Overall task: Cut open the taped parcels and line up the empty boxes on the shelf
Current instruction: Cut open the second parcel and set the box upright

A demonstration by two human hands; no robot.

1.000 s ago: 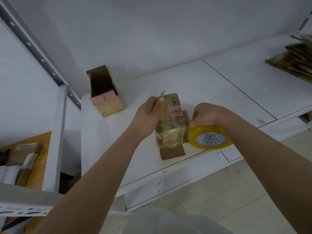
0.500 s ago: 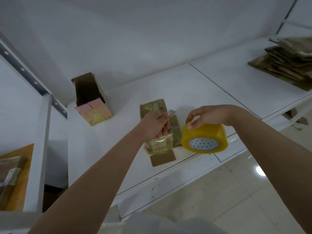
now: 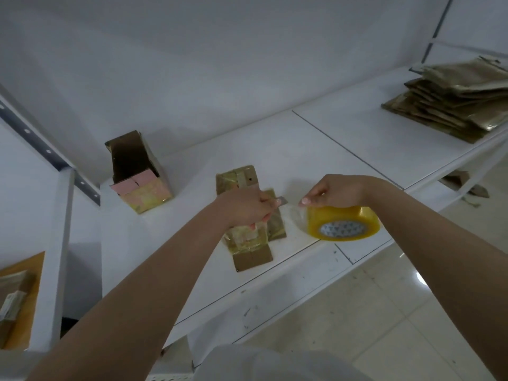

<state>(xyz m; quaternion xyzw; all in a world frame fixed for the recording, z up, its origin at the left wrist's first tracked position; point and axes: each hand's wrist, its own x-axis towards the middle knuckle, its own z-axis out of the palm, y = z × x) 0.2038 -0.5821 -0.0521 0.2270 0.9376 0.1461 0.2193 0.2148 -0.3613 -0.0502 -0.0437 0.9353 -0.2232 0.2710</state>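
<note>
Moved: tape roll [image 3: 343, 222] now further right of parcel vs 0.5 s ago, clear strip stretched between.
Open box [image 3: 137, 174]: upright, shelf [image 3: 343, 138] left.
Left hand [image 3: 244, 206]: fingers curled round blade [image 3: 281, 201], over taped parcel [image 3: 248, 232] lying at shelf front.
Right hand [image 3: 336, 191]: fingers grip roll from above.
Flat cardboard stack [image 3: 453, 103]: far right.

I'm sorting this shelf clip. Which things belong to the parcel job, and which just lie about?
Job:
taped parcel
blade in left hand
open box
shelf

Lying about:
tape roll, held by right hand
flattened cardboard stack
</note>
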